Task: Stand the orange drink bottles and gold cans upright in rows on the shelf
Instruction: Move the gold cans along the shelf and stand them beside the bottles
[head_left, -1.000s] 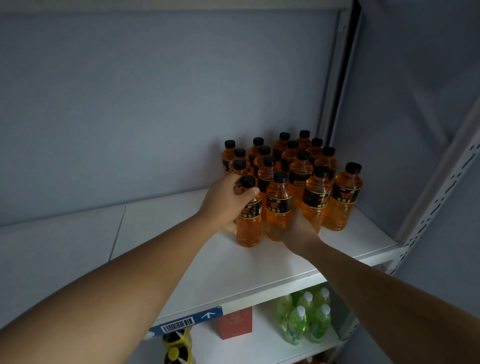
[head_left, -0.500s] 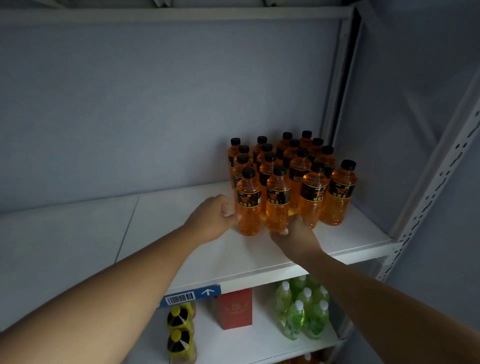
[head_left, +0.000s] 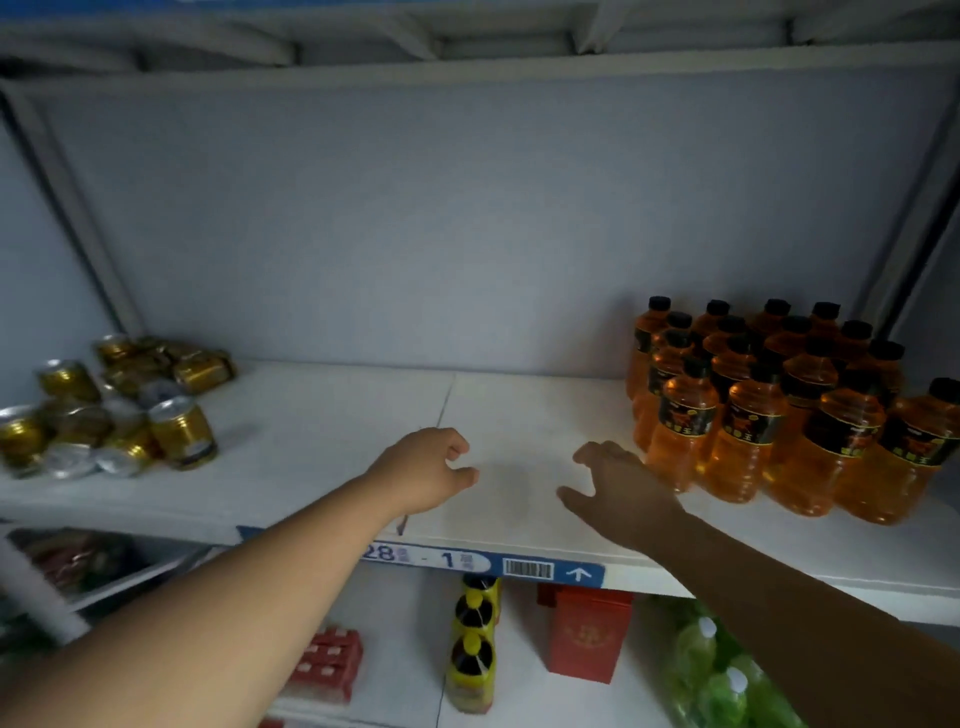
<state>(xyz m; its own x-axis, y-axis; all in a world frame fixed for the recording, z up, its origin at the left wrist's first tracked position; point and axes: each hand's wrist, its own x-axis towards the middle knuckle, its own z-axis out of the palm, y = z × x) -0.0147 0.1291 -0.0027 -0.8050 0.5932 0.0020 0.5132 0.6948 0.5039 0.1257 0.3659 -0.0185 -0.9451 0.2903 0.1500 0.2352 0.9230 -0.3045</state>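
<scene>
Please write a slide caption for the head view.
Empty left hand and right hand over a white shelf, between jumbled gold metal cans and upright orange plastic drink bottles.

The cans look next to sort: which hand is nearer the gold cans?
Left. The left hand is over the middle of the shelf, right of the gold cans with a gap between. The right hand is farther right, beside the orange bottles.

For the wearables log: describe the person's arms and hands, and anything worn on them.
The left arm and right arm are bare to the frame's edge; no sleeve shows. The left hand and right hand are ungloved, with no ring, watch or wristband visible.
</scene>
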